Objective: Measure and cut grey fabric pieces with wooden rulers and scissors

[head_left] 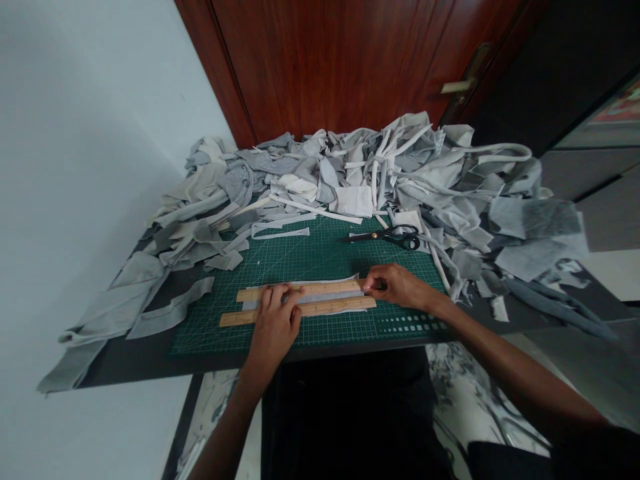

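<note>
Two wooden rulers lie side by side across a strip of grey fabric (320, 296) on the green cutting mat (300, 257). My left hand (276, 317) rests flat over both, its fingers spread across the upper ruler (330, 287) and the lower ruler (330, 307). Fabric shows between the rulers and along their outer edges. At the right end of the upper ruler, my right hand (393, 285) is closed in a pinch. Whether its fingertips hold the fabric or the ruler end is hidden. Black-handled scissors (387, 236) lie on the mat beyond my right hand.
A heap of grey and white fabric scraps (300, 167) runs along the back and both sides of the dark table (150, 360). A loose grey strip (173, 310) lies left of the mat. Behind stands a brown wooden door (330, 67); a white wall (90, 133) is at left.
</note>
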`<state>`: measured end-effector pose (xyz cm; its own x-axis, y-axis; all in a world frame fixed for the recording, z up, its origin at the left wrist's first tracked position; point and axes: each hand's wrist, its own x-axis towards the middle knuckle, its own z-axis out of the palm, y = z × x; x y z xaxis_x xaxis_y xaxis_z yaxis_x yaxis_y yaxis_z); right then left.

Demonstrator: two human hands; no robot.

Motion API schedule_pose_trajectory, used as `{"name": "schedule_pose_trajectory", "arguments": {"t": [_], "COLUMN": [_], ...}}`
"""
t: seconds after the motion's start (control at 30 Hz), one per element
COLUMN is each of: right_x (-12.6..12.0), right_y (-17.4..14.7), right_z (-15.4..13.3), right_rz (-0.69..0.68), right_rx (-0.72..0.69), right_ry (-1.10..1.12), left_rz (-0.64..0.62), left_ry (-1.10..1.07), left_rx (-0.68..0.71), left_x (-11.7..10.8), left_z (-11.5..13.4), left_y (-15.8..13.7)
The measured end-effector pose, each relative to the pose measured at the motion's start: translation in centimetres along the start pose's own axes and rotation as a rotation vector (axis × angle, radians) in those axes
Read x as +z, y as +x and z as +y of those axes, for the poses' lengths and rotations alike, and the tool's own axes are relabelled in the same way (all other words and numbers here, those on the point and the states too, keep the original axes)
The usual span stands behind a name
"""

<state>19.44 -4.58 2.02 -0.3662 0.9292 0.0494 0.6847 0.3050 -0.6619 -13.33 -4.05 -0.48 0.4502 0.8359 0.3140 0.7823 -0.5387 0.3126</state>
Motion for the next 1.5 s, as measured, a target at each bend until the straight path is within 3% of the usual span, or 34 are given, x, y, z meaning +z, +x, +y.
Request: {"name": "schedule_pose_trajectory", "arguments": {"t": [0.2, 0.33, 0.57, 0.83, 1.07, 1.33, 1.5], "right_x": [-0.3, 1.4, 5.4, 6.9, 5.5, 0.7, 0.8], "right_y": [-0.6, 0.8, 4.9, 6.5, 5.4, 0.1, -0.4], "right_z": [0.2, -1.3, -3.7, -5.1, -4.8, -0.3, -0.7], "right_rz": [0.018, 0.053, 0.082, 0.046, 0.045, 0.048, 0.093], "right_rx": [0.011, -0.019, -0.117, -0.108, -0.073, -0.007, -0.011], "right_ry": [0.118, 0.233, 0.232, 0.159, 0.043, 0.034, 0.092], "left_rz": [-0.001, 0.003, 0.019, 0.017, 0.015, 0.015, 0.022], "left_ry": [0.000, 0.003, 0.043, 0.047, 0.020, 0.022, 0.024], "left_rx": [-0.005, -0.020, -0.065, -0.058, -0.050, -0.041, -0.025], "left_x": [0.0, -0.1, -0.3, -0.3, -0.3, -0.2, -0.2], "left_z": [0.0, 0.4, 1.3, 1.2, 1.1, 0.9, 0.8], "left_y": [0.1, 0.2, 0.4, 0.3, 0.5, 0.4, 0.5]}}
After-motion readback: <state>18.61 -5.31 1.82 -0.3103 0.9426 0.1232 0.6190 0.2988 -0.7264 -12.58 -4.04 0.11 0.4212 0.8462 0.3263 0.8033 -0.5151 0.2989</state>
